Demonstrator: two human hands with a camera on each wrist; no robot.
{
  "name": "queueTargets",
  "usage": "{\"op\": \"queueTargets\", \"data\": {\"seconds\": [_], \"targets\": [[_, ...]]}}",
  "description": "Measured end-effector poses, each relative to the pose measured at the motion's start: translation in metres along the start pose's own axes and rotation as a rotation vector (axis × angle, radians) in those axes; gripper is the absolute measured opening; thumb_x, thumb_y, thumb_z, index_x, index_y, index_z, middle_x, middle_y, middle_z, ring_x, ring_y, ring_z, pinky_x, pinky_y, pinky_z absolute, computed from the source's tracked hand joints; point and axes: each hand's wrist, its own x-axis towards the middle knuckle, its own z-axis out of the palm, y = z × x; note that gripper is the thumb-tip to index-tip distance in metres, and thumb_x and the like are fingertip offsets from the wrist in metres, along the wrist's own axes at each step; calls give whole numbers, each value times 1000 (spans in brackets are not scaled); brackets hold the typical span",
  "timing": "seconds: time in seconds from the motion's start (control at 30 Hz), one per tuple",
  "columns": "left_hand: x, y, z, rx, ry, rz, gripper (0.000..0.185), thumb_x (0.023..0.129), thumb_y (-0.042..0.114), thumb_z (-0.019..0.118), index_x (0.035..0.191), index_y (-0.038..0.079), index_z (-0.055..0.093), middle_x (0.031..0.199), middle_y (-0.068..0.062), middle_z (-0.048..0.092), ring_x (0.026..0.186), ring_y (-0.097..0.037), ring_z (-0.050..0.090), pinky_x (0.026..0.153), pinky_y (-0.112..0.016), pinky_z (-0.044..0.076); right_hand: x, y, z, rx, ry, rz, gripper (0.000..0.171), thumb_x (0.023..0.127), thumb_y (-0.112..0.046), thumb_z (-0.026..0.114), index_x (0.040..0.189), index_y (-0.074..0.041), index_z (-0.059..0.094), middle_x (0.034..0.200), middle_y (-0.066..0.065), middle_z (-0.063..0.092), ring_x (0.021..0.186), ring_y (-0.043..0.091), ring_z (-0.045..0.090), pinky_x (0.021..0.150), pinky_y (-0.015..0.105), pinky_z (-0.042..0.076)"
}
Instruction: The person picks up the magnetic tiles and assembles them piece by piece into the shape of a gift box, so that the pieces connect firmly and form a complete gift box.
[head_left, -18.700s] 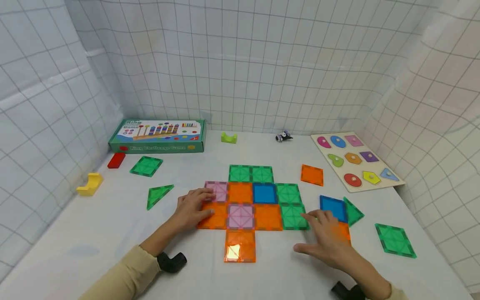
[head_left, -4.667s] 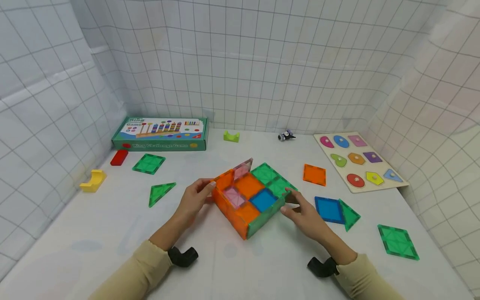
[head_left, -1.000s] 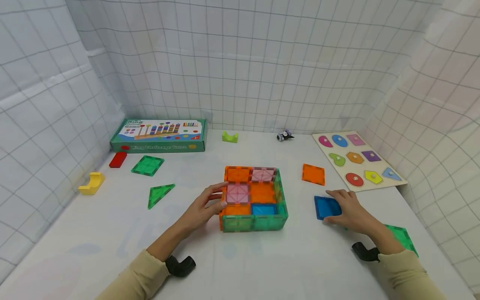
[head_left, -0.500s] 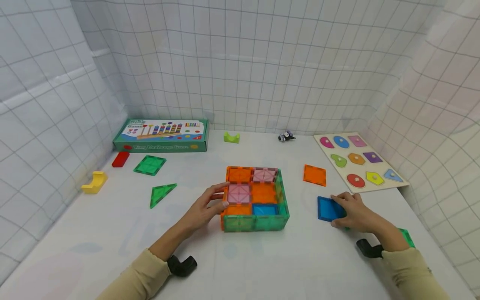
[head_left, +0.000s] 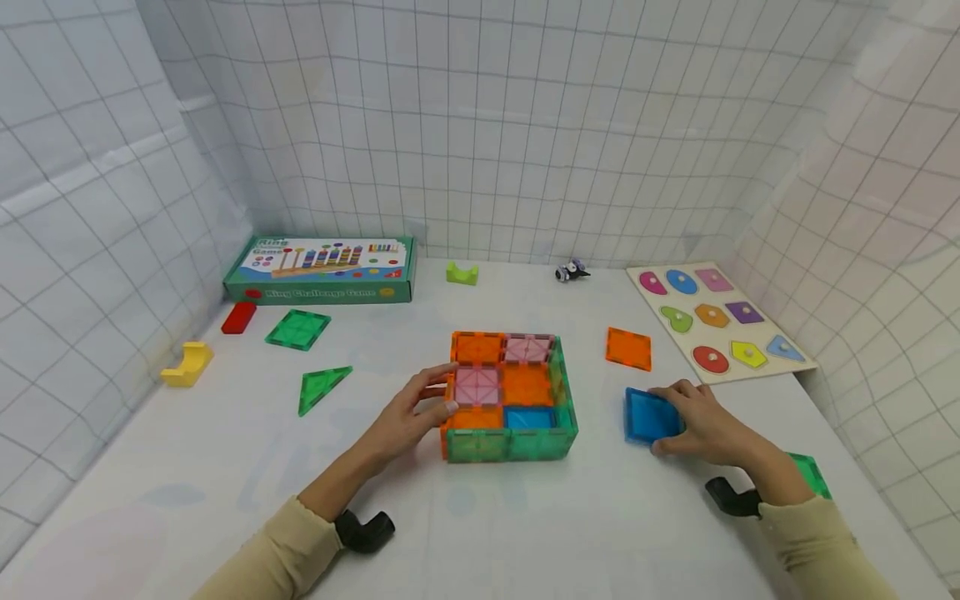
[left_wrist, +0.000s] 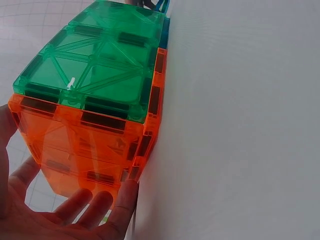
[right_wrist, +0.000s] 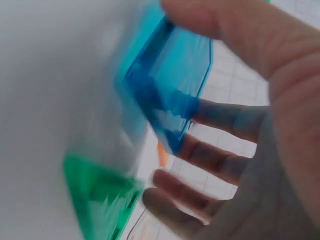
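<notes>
In the head view, an open-topped box of magnetic tiles (head_left: 506,446) stands mid-table, with green, orange and pink walls. Its floor shows pink, orange and blue squares. My left hand (head_left: 408,414) rests at its left side; in the left wrist view, spread fingers (left_wrist: 125,207) touch the orange end wall (left_wrist: 75,135). Right of the box, my right hand (head_left: 701,425) pinches a blue square magnetic tile (head_left: 649,417) between thumb and fingers. The right wrist view shows that tile tilted, with a green triangular tile (right_wrist: 97,200) on the table below it.
A loose orange square tile (head_left: 628,348) lies behind the blue one. A shape puzzle board (head_left: 723,321) sits back right. At left are a green square tile (head_left: 297,329), a green triangle tile (head_left: 321,387), a yellow block (head_left: 187,365) and a game box (head_left: 321,271).
The flat tile layout has been folded into a walled box and turned. My right hand has moved from the box to the blue tile and now tilts it up. The left hand stays put.
</notes>
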Motion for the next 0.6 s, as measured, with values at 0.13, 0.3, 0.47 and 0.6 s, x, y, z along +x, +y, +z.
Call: {"op": "queueTargets", "data": {"seconds": [0.13, 0.3, 0.47, 0.6], "targets": [[0, -1, 0, -3, -2, 9, 55, 96, 27, 59, 145, 32, 36, 150, -3, 29, 134, -31, 32, 100, -54, 37, 1, -20, -1, 45, 85, -79, 77, 76, -33, 81, 137, -3, 46, 125, 20, 46, 114, 38, 35, 81, 56, 49], [-1, 0, 0, -8, 5, 12, 55, 96, 28, 59, 145, 32, 36, 149, -3, 30, 133, -31, 32, 101, -54, 37, 11, -58, -10, 122, 179, -164, 78, 78, -30, 80, 140, -2, 43, 132, 21, 41, 119, 37, 33, 85, 60, 46], [1, 0, 1, -13, 9, -6, 54, 96, 30, 59, 145, 33, 36, 150, -3, 28, 134, -30, 32, 101, -54, 37, 22, -87, -13, 148, 166, -233, 77, 77, -31, 81, 140, -5, 44, 133, 17, 42, 121, 33, 35, 88, 58, 46], [1, 0, 2, -18, 15, -16, 54, 96, 30, 59, 144, 35, 36, 151, -2, 28, 134, -30, 32, 102, -55, 35, 30, -105, -6, 112, 127, -310, 76, 76, -38, 81, 138, -7, 48, 130, 11, 44, 120, 29, 36, 90, 54, 46]]}}
